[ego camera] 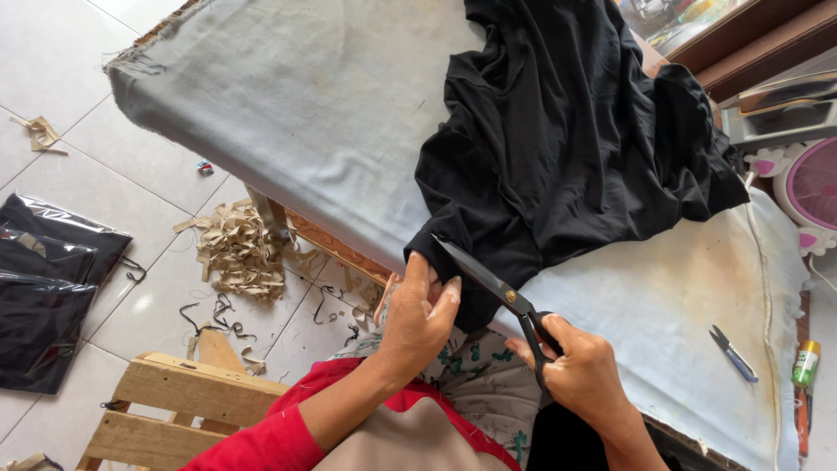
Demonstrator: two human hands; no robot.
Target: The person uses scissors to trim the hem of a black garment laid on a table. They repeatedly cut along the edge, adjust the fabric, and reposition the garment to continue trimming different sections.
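Cutting black cloth (558,131) with scissors (493,283) at the near edge of a tabletop (305,113).

Far left, on the tiled floor (131,183): black packets in clear wrap (48,288), a pile of tan paper strips (240,249), dark thread bits, and a wooden crate (174,410) lower down. Left hand (418,318), red sleeve, grip pinching the hanging hem of the black cloth, fingers folded over the edge just beside the blades. The cloth lies bunched on the pale grey cover of the tabletop, one corner draped over the near edge. Right hand (580,371) grip closed around the scissors' handles; blades parted, tip up-left against the hem. Farther right on the tabletop: small blue-handled snips (734,353), well apart from the hands, then a green-capped tube (804,366) at the edge. A pink fan (811,183) sits at far right.
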